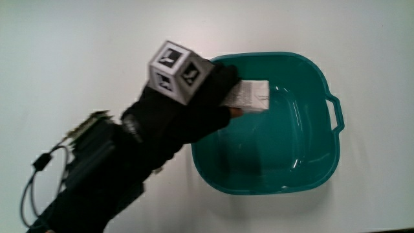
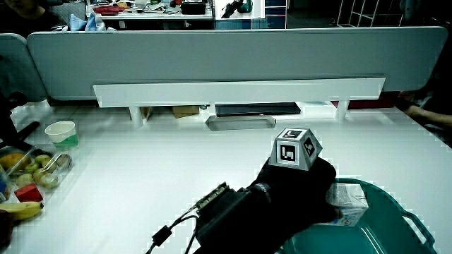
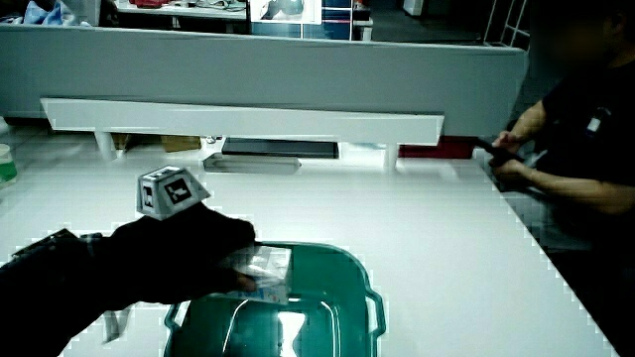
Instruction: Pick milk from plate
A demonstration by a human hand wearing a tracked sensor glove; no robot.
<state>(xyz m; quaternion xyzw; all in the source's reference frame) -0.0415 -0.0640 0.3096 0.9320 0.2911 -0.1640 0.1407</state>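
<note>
A small white milk carton (image 1: 251, 96) is held at the rim of a teal plastic basin (image 1: 326, 152), over the basin's inside. The gloved hand (image 1: 220, 97) reaches over that rim and its fingers are curled around one end of the carton. The patterned cube (image 1: 174, 71) rides on the back of the hand. Both side views show the hand (image 2: 311, 187) (image 3: 213, 253) gripping the carton (image 2: 351, 197) (image 3: 266, 268) just above the basin (image 2: 399, 222) (image 3: 332, 302). Whether the carton still touches the basin floor I cannot tell.
A black device with a cable (image 1: 77, 145) is strapped to the forearm. At the table's edge in a side view stand a paper cup (image 2: 61, 132), a clear box of fruit (image 2: 32, 168) and a banana (image 2: 21, 210). A low grey partition (image 2: 233, 56) bounds the table.
</note>
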